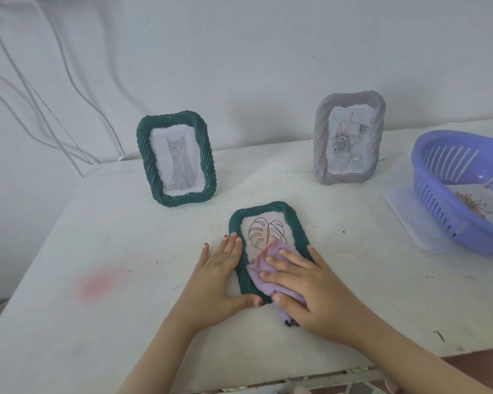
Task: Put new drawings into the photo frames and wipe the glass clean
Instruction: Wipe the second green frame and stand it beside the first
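A dark green frame (292, 220) with a leaf drawing lies flat on the white table (97, 251), near the front. My left hand (219, 277) rests flat against its left edge, thumb at the bottom corner. My right hand (305, 285) presses a lilac cloth (261, 270) onto the lower half of the glass, fingers spread over the cloth. A second green frame (177, 162) with a cat drawing stands upright behind on the left. A grey frame (349, 137) with a rose drawing stands upright at the back right.
A lilac plastic basket (450, 211) sits at the right edge, tilted on a sheet of paper (404, 217), with a drawing inside it. White cables (40, 109) hang down the wall at the left. A pink stain (101, 282) marks the table's left part.
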A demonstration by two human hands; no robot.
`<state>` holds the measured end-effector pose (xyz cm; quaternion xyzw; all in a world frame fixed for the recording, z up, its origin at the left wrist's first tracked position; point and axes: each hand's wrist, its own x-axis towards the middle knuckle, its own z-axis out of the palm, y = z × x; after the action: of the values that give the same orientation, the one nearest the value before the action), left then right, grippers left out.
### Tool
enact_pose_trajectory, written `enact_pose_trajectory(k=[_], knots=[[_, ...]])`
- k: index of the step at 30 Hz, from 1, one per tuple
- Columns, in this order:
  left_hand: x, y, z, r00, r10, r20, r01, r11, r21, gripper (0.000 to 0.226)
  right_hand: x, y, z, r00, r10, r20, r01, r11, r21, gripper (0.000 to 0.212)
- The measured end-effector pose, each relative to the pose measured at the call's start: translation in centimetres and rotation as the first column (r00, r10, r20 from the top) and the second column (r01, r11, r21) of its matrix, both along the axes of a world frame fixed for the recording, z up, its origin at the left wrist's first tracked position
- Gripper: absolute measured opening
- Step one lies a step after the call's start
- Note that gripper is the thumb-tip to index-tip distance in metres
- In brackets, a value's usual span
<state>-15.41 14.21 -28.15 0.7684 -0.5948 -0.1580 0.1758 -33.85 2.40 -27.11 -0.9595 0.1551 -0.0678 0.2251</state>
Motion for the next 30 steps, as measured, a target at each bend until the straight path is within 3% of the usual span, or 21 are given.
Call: enact_pose_trajectory(k=[6,11,21,30], knots=[[0.0,0.0,-0.1,1.000,-0.012,-0.019,0.012,1.000,-0.008,0.106,0.6,-2.3,0.8,0.997,-0.071,-0.043,0.069,0.997,-0.046,0.050],[-0.3,0.1,0.1,1.000,-0.002,-0.031,0.002,1.000,-0.010,0.106,4.9,-4.7,0.9,0.981,-0.170,-0.093,0.150,0.971,-0.188,0.046],[-0.1,0.0,0.0,0.999,0.011,-0.037,-0.012,1.000,-0.010,0.109,0.6,-0.5,-0.1,1.000,-0.007,0.011,0.007,1.000,0.008,0.046],[-0.1,0.0,0.1,0.999,0.002,-0.051,-0.002,1.000,-0.008,0.110,-1.6,-2.5,-0.1,0.993,-0.060,0.105,0.063,0.998,-0.021,0.044]])
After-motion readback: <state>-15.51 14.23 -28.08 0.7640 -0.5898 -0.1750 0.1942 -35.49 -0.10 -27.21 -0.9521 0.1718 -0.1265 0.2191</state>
